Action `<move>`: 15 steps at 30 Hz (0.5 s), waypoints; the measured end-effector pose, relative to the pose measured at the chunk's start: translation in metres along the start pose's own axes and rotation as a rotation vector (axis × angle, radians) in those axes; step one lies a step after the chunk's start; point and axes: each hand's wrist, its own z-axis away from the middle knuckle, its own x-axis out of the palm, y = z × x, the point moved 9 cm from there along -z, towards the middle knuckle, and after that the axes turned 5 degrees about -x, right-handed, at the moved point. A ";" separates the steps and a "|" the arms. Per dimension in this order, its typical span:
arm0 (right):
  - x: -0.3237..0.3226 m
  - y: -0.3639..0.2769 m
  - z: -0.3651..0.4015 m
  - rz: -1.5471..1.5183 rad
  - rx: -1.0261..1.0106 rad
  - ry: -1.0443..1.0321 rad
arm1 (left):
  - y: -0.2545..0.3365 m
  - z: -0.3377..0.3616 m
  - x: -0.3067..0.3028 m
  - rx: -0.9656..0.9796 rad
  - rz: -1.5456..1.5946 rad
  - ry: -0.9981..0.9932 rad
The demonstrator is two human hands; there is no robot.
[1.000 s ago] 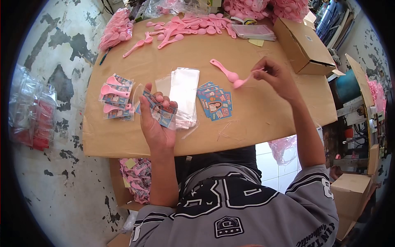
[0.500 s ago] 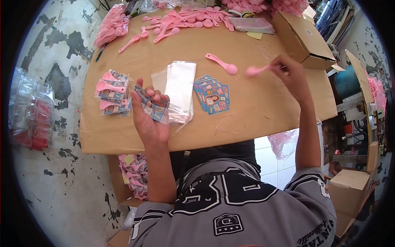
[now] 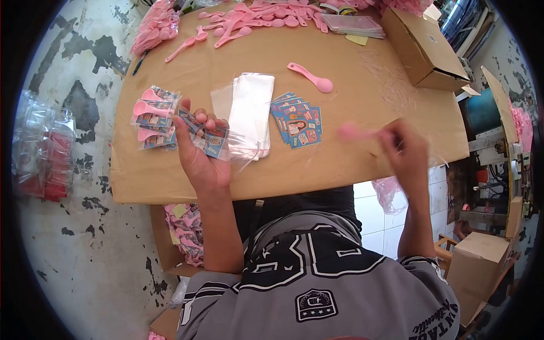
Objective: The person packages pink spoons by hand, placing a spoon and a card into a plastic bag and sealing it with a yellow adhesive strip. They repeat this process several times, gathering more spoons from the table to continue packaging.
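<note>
My left hand (image 3: 204, 156) is closed around a clear plastic bag with a blue printed card (image 3: 211, 140) inside. A pink spoon (image 3: 357, 133), smeared by motion, is pinched by its handle in my right hand (image 3: 407, 148), over the table's right half. Between my hands lie a stack of clear plastic bags (image 3: 251, 113) and a fanned pile of blue cards (image 3: 300, 126). Another pink spoon (image 3: 313, 78) rests above those cards. Left of my left hand are several packed bags (image 3: 154, 122), each with a card and a pink spoon.
Many loose pink spoons (image 3: 260, 17) are heaped at the table's far side, beside a full bag of spoons (image 3: 156, 28). A cardboard box (image 3: 425, 48) stands at the far right corner. Plastic scraps (image 3: 391, 85) lie on the brown table cover (image 3: 170, 187). A box of packed spoons (image 3: 185, 235) sits below.
My right hand has moved down toward the table's near edge, carrying the pink spoon. My left hand still holds the bagged card, almost in the same place. The view has shifted slightly.
</note>
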 end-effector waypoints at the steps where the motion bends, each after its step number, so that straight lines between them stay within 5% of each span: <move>1: -0.021 0.011 -0.003 0.043 0.033 0.168 | 0.000 0.001 0.000 -0.001 0.002 0.003; 4: -0.048 0.005 0.007 -0.073 0.020 0.421 | -0.002 0.002 0.001 -0.001 0.007 0.003; 12: 0.053 -0.026 0.032 -0.300 -0.016 -0.232 | 0.000 0.003 0.003 0.013 0.017 -0.019; 15: -0.006 -0.002 0.019 0.011 -0.040 0.173 | 0.006 0.004 -0.002 0.047 0.002 -0.010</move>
